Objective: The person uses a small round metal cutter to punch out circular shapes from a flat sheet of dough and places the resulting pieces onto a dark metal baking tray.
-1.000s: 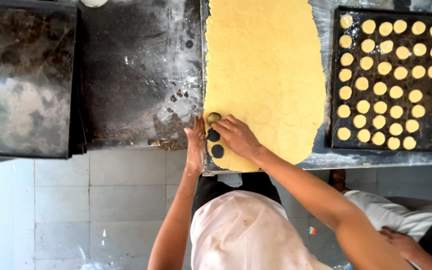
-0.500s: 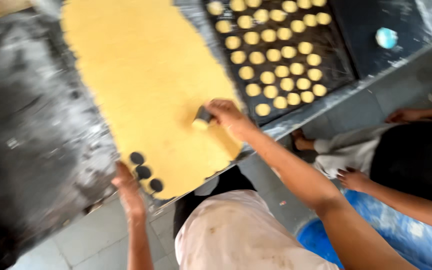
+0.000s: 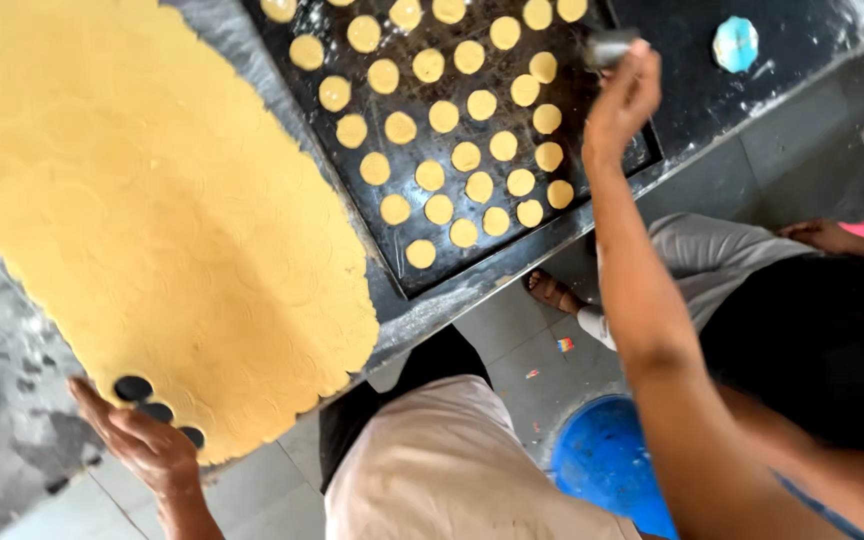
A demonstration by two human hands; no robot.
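Note:
A large sheet of yellow dough (image 3: 152, 200) lies rolled out on the dark worktop, with three round holes (image 3: 134, 388) cut at its near corner. My left hand (image 3: 137, 440) rests flat beside those holes on the dough's edge and holds nothing. My right hand (image 3: 622, 100) is stretched out over the far right end of a black baking tray (image 3: 642, 160) and grips a small round metal cutter (image 3: 607, 48). Several rows of yellow dough discs (image 3: 452, 155) cover the tray.
A small light-blue round piece (image 3: 735, 42) lies on the worktop past the tray. A blue bucket (image 3: 602, 465) stands on the tiled floor below. Another person sits at the right, with a hand (image 3: 822, 235) and a sandalled foot (image 3: 552, 290) showing.
My right hand has carried the cutter from the dough sheet across to the tray's far end. My left hand has stayed by the cut holes. The view has swung right.

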